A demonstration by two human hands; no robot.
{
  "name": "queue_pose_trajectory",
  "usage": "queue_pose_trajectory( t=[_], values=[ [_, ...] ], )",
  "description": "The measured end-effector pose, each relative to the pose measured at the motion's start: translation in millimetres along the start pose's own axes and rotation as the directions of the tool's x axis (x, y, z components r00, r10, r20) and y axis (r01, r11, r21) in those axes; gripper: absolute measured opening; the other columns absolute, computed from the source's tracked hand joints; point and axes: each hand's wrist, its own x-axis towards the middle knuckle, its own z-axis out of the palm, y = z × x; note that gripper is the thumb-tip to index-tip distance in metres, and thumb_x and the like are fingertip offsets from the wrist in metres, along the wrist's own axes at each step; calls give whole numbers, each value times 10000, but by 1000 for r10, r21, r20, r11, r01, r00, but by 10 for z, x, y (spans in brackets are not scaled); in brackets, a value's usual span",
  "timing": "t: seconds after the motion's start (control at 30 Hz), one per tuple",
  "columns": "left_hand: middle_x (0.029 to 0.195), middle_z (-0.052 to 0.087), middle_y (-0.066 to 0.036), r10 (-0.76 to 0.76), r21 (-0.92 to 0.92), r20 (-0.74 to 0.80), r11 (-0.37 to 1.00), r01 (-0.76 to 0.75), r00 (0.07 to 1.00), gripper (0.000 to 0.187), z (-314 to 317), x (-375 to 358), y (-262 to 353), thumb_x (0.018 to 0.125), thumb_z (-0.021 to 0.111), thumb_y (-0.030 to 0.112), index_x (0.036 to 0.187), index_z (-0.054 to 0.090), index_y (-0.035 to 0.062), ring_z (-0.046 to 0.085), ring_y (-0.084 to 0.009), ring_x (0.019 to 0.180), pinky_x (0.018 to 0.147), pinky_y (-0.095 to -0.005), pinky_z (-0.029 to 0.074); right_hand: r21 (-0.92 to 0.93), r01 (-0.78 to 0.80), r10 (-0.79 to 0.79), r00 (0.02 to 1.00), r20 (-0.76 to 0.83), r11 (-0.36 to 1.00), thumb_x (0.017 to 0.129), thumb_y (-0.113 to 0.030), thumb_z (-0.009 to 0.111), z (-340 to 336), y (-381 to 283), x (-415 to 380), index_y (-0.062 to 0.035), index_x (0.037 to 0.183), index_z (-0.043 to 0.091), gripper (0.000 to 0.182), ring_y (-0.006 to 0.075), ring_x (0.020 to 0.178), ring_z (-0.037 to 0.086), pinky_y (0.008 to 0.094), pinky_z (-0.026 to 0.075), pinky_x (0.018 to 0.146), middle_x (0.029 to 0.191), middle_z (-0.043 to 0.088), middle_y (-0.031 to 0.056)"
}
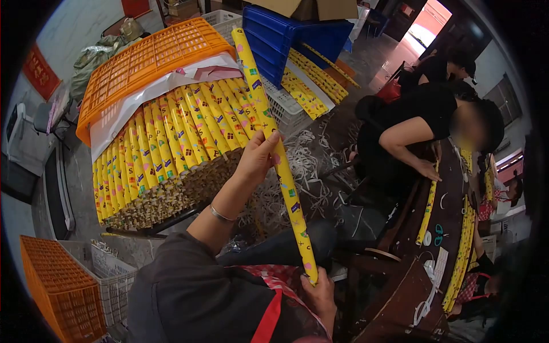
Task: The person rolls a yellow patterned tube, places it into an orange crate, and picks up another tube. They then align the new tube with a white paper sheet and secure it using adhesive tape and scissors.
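Note:
A long yellow roll of wrapping paper [290,203], printed with small colourful presents and letters, slants across the middle of the view. My left hand [260,154], a bracelet at its wrist, grips the roll partway along, fingers wrapped round it. At the lower end my right hand [321,294] is closed on the roll, some of its fingers hidden. Just left of the roll, a big stack of similar yellow rolls [171,140] lies in an orange crate [154,54] with a white sheet [114,126] along its edge.
White paper strips [306,166] litter the floor. At right, a person in black [423,120] handles a roll at a dark table [400,297] with scissors [438,234] and tape [427,238]. More rolls [303,91] lie by a blue bin [266,48]. Another orange crate [60,291] stands lower left.

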Motion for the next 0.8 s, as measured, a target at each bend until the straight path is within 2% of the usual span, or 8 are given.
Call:
queue_pose_trajectory(
  t=[0.13, 0.2, 0.23, 0.37, 0.43, 0.6, 0.7, 0.8],
  values=[
    [1104, 606, -47, -53, -109, 32, 992, 56, 998, 230, 149, -117, 149, 998, 515, 273, 1151, 493, 103, 629, -157, 878, 679, -299, 529, 11, 17, -17, 1000, 10, 1000, 824, -347, 706, -2, 53, 40, -34, 1106, 564, 444, 448, 824, 617, 512, 485, 687, 894, 652, 240],
    [1231, 578, -75, -64, -75, 152, 994, 76, 986, 251, 96, -95, 194, 1013, 468, 258, 1209, 452, 102, 635, -210, 993, 761, -343, 542, -48, 46, -46, 999, 7, 998, 829, -337, 701, -67, 3, 61, -23, 1100, 564, 437, 447, 825, 617, 513, 484, 686, 895, 651, 243],
    [1165, 594, -65, -10, -63, 147, 998, 20, 989, 242, 111, -101, 206, 1006, 493, 257, 1186, 473, 95, 637, -202, 988, 781, -345, 546, -58, 51, -52, 999, 0, 997, 822, -315, 713, -126, -70, 69, -24, 1108, 563, 435, 446, 815, 616, 510, 482, 678, 889, 649, 243],
    [1064, 601, -43, 2, -29, 120, 1000, 2, 993, 222, -42, -35, 117, 992, 538, 245, 1145, 505, 87, 635, -169, 941, 761, -342, 552, -53, 93, -97, 991, -88, 994, 762, -205, 767, -180, -35, 69, -27, 1114, 563, 445, 432, 848, 634, 468, 503, 700, 910, 655, 224],
    [972, 592, -16, -14, -47, 69, 999, 18, 998, 208, -75, -24, 84, 970, 588, 236, 1099, 532, 83, 623, -133, 879, 730, -329, 557, -79, 118, -125, 988, -87, 990, 762, -205, 769, -180, 4, 69, -25, 1111, 564, 443, 432, 840, 634, 466, 503, 695, 902, 654, 225],
    [949, 589, -8, -31, -58, 5, 998, 31, 1000, 200, -49, -63, 121, 957, 615, 228, 1077, 537, 89, 610, -120, 841, 714, -322, 552, -88, 157, -164, 983, -81, 984, 796, -282, 749, -206, -42, 52, -29, 1125, 562, 455, 440, 778, 621, 481, 490, 636, 868, 643, 244],
    [943, 589, -21, 3, -46, 28, 999, -2, 1000, 193, -33, -62, 148, 982, 560, 241, 1079, 537, 75, 609, -144, 847, 729, -350, 538, -93, 168, -176, 979, -98, 981, 798, -273, 740, -191, -26, 54, -28, 1119, 571, 437, 440, 766, 624, 482, 496, 638, 868, 646, 243],
    [975, 611, -65, -90, -121, -100, 990, 77, 991, 296, 70, -83, 229, 1010, 399, 285, 1100, 530, 36, 609, -191, 874, 774, -394, 504, -79, 155, -163, 982, -96, 985, 800, -252, 726, -202, -50, 55, -26, 1109, 582, 410, 436, 783, 627, 479, 503, 653, 872, 647, 241]
  ],
)
